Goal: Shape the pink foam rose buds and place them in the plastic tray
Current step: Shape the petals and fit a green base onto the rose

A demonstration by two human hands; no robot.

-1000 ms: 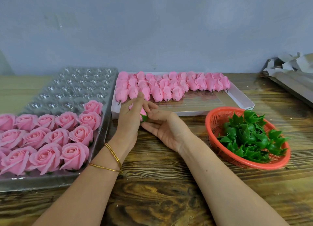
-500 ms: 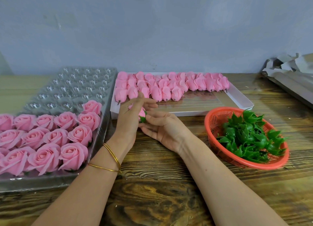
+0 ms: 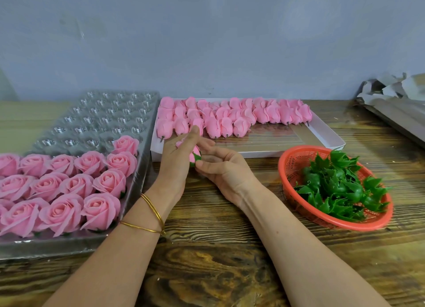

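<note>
A pink foam rose bud (image 3: pixel 195 154) with a green base sits between my two hands above the wooden table. My left hand (image 3: pixel 177 166) curls round it from the left, mostly hiding it. My right hand (image 3: pixel 224 168) pinches its green base from the right. The clear plastic tray (image 3: pixel 96 120) lies at the left; several opened pink roses (image 3: pixel 69 182) fill its near rows and its far cups are bare. Behind my hands a white box (image 3: pixel 322 134) holds several closed pink buds (image 3: pixel 230 118) in rows.
An orange basket (image 3: pixel 289 164) of green plastic calyxes (image 3: pixel 338 187) stands at the right on the table. Folded grey cardboard (image 3: pixel 395 99) lies at the far right. A grey wall closes the back.
The bud has turned a little between my fingers, and its pink side and green base show more. Both hands stay in the same place.
</note>
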